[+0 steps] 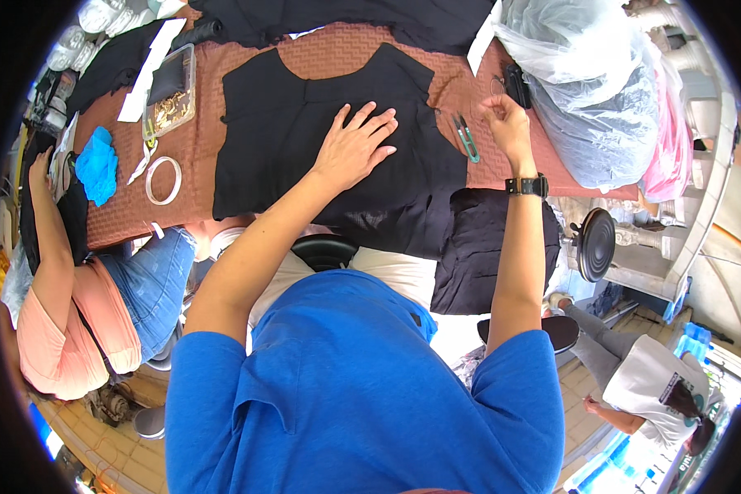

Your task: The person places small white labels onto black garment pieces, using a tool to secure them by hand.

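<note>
A folded black cloth [494,247] hangs below the near edge of the worktop [123,198], toward its right end, beside the person's lap. Left of it, a black garment panel [276,140] reaches over the near edge, its lower part drooping toward the lap; the rest lies spread over the middle of the worktop, with the curved neckline facing the far edge. The left hand [354,152] rests palm down on this panel, fingers spread wide, holding nothing.

Toward the left end, a white ring [179,185] lies near the near edge, with a crumpled blue cloth [97,167] farther left. Right of the panel lie green-handled thread snips [469,142], just beside the right hand [506,123]. That hand is raised near the right end, its fingers curled toward the thumb; I cannot tell whether the tips meet or hold anything.

Farther away, toward the far left corner, a clear plastic box [193,78] contains gold-coloured pieces [171,111]. A bulging translucent plastic bag [589,123] fills the far right corner, and more black fabric [346,18] lies along the far edge.
</note>
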A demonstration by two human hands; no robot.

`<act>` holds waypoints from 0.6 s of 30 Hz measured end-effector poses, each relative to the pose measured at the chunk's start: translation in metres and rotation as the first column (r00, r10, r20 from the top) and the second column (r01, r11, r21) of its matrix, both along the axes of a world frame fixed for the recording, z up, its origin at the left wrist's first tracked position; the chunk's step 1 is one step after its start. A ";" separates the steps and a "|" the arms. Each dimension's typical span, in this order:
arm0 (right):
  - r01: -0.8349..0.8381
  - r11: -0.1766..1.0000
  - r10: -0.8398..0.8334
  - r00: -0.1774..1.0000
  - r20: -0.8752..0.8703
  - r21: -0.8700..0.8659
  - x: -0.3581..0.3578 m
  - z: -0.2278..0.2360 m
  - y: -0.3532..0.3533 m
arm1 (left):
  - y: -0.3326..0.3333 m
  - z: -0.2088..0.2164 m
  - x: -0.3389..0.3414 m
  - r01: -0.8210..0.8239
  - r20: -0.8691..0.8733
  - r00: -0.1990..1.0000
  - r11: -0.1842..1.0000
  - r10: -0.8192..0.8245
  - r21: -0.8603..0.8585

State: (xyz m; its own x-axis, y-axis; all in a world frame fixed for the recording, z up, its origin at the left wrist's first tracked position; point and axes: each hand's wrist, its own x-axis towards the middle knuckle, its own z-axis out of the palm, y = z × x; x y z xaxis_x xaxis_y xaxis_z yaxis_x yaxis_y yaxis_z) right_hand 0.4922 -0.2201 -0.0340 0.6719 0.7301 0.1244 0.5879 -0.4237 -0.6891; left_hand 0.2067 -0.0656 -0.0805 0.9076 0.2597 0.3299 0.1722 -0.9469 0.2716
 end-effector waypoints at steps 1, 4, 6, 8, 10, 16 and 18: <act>0.009 1.000 -0.008 0.998 0.067 -0.016 0.000 -0.004 -0.006 | 0.000 0.000 -0.001 0.000 -0.002 1.000 1.000 0.000 -0.001; 0.052 0.997 -0.031 0.957 0.290 -0.064 0.004 -0.018 -0.017 | 0.000 0.001 -0.003 -0.001 -0.025 1.000 1.000 0.002 0.001; 0.102 0.991 -0.061 0.925 0.375 -0.090 0.006 -0.025 -0.022 | 0.000 0.001 -0.003 -0.007 -0.063 0.998 1.000 0.008 0.011; 0.165 0.980 -0.111 0.914 0.391 -0.109 0.004 -0.028 -0.026 | 0.000 0.001 -0.006 -0.005 -0.032 0.999 1.000 0.006 0.022; 0.073 0.997 -0.066 0.924 0.377 -0.006 0.006 -0.032 -0.026 | -0.001 0.002 -0.006 0.000 -0.025 1.000 1.000 0.000 0.021; 0.022 0.999 -0.004 0.888 0.459 -0.035 -0.003 -0.044 0.018 | 0.000 -0.001 -0.007 -0.017 -0.055 0.998 1.000 0.018 0.024; 0.053 0.996 -0.015 0.884 0.467 -0.069 -0.013 -0.040 0.033 | -0.001 0.000 -0.007 -0.021 -0.044 0.999 0.999 0.022 0.037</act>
State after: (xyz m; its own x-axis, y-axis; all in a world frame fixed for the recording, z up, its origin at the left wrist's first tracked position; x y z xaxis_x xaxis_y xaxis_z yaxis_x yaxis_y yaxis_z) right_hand 0.4792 -0.1868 -0.0745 0.5752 0.7278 0.3734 0.8171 -0.4900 -0.3036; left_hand 0.1994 -0.0669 -0.0807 0.9159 0.2677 0.2991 0.2037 -0.9520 0.2284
